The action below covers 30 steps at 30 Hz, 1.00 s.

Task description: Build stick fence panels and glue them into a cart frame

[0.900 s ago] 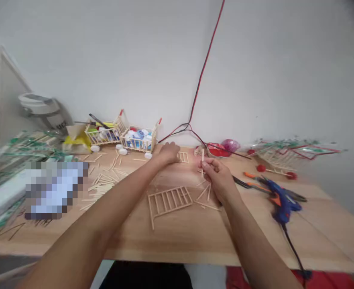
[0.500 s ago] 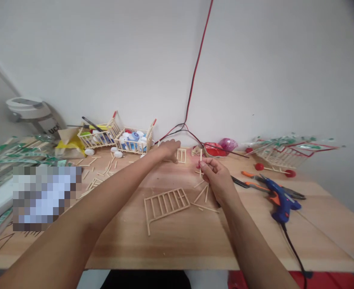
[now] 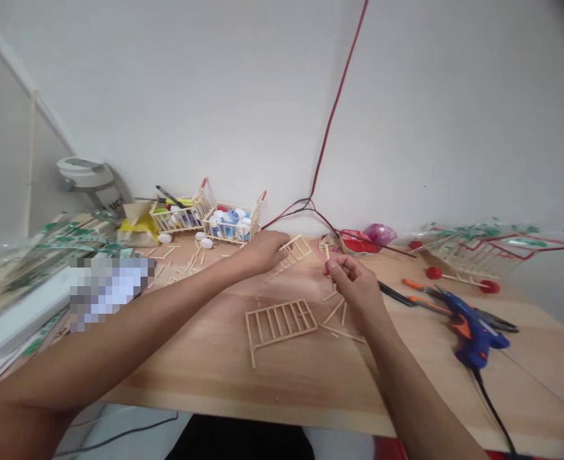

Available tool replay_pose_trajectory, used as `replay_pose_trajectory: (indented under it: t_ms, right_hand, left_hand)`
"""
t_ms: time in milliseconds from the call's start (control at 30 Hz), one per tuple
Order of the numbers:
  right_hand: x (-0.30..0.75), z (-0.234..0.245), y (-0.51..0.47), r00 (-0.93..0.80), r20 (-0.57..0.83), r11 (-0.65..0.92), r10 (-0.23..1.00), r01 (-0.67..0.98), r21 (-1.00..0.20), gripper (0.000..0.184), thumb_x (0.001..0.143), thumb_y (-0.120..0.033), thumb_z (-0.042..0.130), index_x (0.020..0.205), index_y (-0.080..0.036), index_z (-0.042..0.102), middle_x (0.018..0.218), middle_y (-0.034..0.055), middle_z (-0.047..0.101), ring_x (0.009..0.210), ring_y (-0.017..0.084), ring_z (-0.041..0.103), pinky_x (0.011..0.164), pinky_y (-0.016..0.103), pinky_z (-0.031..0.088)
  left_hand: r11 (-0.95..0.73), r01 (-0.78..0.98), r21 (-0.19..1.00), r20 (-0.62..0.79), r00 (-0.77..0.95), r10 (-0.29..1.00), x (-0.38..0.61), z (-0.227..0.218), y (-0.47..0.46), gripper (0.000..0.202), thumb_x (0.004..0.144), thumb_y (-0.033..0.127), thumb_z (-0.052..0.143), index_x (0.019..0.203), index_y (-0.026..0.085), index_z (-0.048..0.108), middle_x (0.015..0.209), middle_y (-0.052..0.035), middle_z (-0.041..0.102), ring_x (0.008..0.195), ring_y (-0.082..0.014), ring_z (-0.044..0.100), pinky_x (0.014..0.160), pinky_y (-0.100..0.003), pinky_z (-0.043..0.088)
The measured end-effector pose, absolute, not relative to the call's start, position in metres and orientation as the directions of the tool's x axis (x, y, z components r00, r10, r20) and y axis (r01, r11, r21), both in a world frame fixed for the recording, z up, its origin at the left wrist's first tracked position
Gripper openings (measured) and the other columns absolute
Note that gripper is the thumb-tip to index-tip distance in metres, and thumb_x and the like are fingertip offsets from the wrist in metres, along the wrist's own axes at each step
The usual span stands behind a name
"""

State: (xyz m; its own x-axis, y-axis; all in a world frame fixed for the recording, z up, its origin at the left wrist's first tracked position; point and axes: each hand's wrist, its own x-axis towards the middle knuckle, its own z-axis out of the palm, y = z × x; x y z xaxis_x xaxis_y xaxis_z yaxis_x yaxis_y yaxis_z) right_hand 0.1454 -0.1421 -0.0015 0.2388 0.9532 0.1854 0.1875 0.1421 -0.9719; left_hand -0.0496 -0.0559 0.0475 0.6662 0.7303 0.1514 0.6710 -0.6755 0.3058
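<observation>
Hands low over the table, near its far edge. Right hand pinches a short craft stick upright, closed tight on it. Left hand lies curled against the near end of a small stick frame; whether it grips the frame or only touches it cannot be told from this view.

Larger stick frame, ladder-like, lies flat at centre, below the hands. Loose sticks sit just right of it. More sticks are scattered left of centre, near two stick crates at the far edge, one holding bottle caps. Blue glue gun at lower right, black cord running off the bottom; orange-handled pliers just above it.

Handling: sticks look light, stiff and thin, liable to snap if bent; best held between fingertips. Frames likely weak at the joints; safest taken by two rails at once, not one end.
</observation>
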Motion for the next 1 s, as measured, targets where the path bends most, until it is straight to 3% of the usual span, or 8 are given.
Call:
replay_pose_trajectory:
  t_ms: [133, 267, 433, 500, 700, 867, 1000]
  right_hand:
    - [0.139, 0.001, -0.143, 0.197, 0.215, 0.167, 0.957, 0.23, -0.959, 0.032, 0.076, -0.05, 0.063, 0.072, -0.019, 0.056, 0.063, -0.0018, 0.052, 0.053, 0.01, 0.041, 0.05, 0.024, 0.03]
    - [0.13, 0.003, -0.143, 0.127, 0.21, 0.169, 0.969, 0.279, -0.945, 0.032, 0.077, -0.05, 0.061, 0.07, -0.019, 0.056, 0.059, -0.0026, 0.05, 0.05, 0.009, 0.039, 0.048, 0.024, 0.029]
    - [0.118, 0.007, -0.142, 0.023, 0.214, 0.193, 0.977, 0.348, -0.917, 0.029, 0.079, -0.047, 0.058, 0.073, -0.019, 0.056, 0.064, -0.0006, 0.056, 0.049, 0.009, 0.04, 0.047, 0.024, 0.031]
    - [0.113, 0.007, -0.14, -0.017, 0.217, 0.206, 0.976, 0.399, -0.894, 0.029, 0.08, -0.046, 0.056, 0.073, -0.018, 0.057, 0.063, -0.0007, 0.056, 0.05, 0.009, 0.041, 0.047, 0.024, 0.031]
    - [0.099, 0.009, -0.132, -0.074, 0.222, 0.233, 0.972, 0.418, -0.878, 0.028, 0.08, -0.046, 0.056, 0.073, -0.019, 0.06, 0.058, -0.002, 0.053, 0.051, 0.011, 0.043, 0.05, 0.026, 0.032]
    - [0.091, 0.012, -0.131, -0.049, 0.222, 0.221, 0.974, 0.438, -0.871, 0.028, 0.078, -0.046, 0.057, 0.07, -0.019, 0.059, 0.054, -0.0021, 0.051, 0.051, 0.012, 0.043, 0.05, 0.026, 0.032]
    - [0.092, 0.004, -0.132, -0.051, 0.21, 0.212, 0.976, 0.414, -0.885, 0.028, 0.078, -0.046, 0.058, 0.072, -0.019, 0.058, 0.06, -0.0008, 0.055, 0.052, 0.011, 0.045, 0.049, 0.026, 0.032]
  left_hand:
    - [-0.563, 0.699, 0.442, -0.004, 0.629, 0.777, -0.073, 0.067, -0.069, 0.012, 0.077, 0.015, 0.055, 0.067, 0.014, 0.06, 0.064, -0.0007, 0.063, 0.064, -0.0138, 0.06, 0.056, -0.021, 0.036]
    - [-0.373, 0.756, 0.537, -0.2, 0.544, 0.815, -0.09, 0.071, -0.074, 0.007, 0.074, 0.015, 0.057, 0.067, 0.014, 0.058, 0.058, 0.0014, 0.061, 0.054, -0.0125, 0.06, 0.05, -0.019, 0.037]
    - [-0.392, 0.855, 0.341, -0.188, 0.47, 0.862, -0.101, 0.063, -0.072, 0.015, 0.068, 0.014, 0.061, 0.057, 0.015, 0.05, 0.046, 0.0037, 0.049, 0.047, -0.0132, 0.057, 0.046, -0.019, 0.034]
    - [-0.37, 0.867, 0.334, -0.224, 0.455, 0.862, -0.103, 0.064, -0.071, 0.014, 0.068, 0.015, 0.062, 0.059, 0.015, 0.051, 0.047, 0.0039, 0.049, 0.046, -0.0134, 0.057, 0.046, -0.02, 0.036]
    - [-0.278, 0.838, 0.47, -0.366, 0.472, 0.802, -0.099, 0.068, -0.069, 0.013, 0.069, 0.021, 0.066, 0.067, 0.015, 0.054, 0.055, -0.0006, 0.059, 0.048, -0.0179, 0.061, 0.051, -0.026, 0.047]
    - [-0.258, 0.737, 0.625, -0.315, 0.54, 0.78, -0.102, 0.056, -0.064, 0.022, 0.065, 0.018, 0.069, 0.086, 0.014, 0.064, 0.061, 0.001, 0.061, 0.048, -0.0138, 0.057, 0.05, -0.024, 0.046]
    - [-0.244, 0.633, 0.734, -0.258, 0.594, 0.762, -0.112, 0.041, -0.059, 0.016, 0.07, 0.025, 0.067, 0.082, 0.013, 0.068, 0.062, 0.0004, 0.061, 0.054, -0.0103, 0.054, 0.05, -0.019, 0.041]
